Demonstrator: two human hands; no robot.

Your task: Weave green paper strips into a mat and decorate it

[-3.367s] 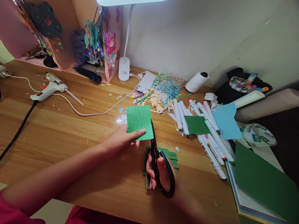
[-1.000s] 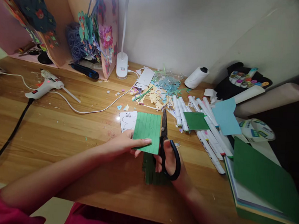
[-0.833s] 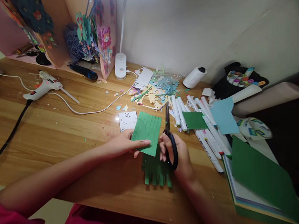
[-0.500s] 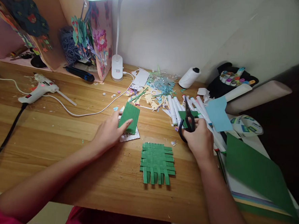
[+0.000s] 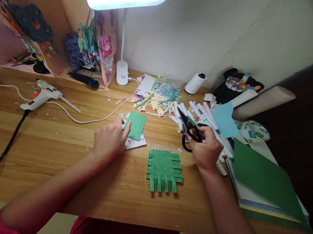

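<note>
My left hand [image 5: 109, 137] is at the left edge of a lined green paper piece [image 5: 136, 125], thumb and fingers apart. The piece rests over a white sheet with black printed marks [image 5: 136, 142], covering part of it. In my right hand [image 5: 207, 148] are dark scissors [image 5: 189, 125], their blades pointing up and left above the white markers [image 5: 198, 110]. The blades are slightly blurred, so how far apart they are is unclear. Between my hands, closer to the front, lies a woven green paper mat [image 5: 164, 168] with loose strip ends on its right and bottom sides.
Paper scraps [image 5: 157, 96] are heaped at the back. A glue gun [image 5: 42, 97] with its cord lies left. The lamp base [image 5: 122, 73], a thread spool [image 5: 195, 84] and a pen holder [image 5: 227, 84] stand behind. At right are tape [image 5: 253, 131] and stacked paper [image 5: 269, 184].
The green piece, tilted up under my left thumb before, now lies flatter; my left hand has shifted left off it. My right hand has brought the scissors left and lower, away from the markers.
</note>
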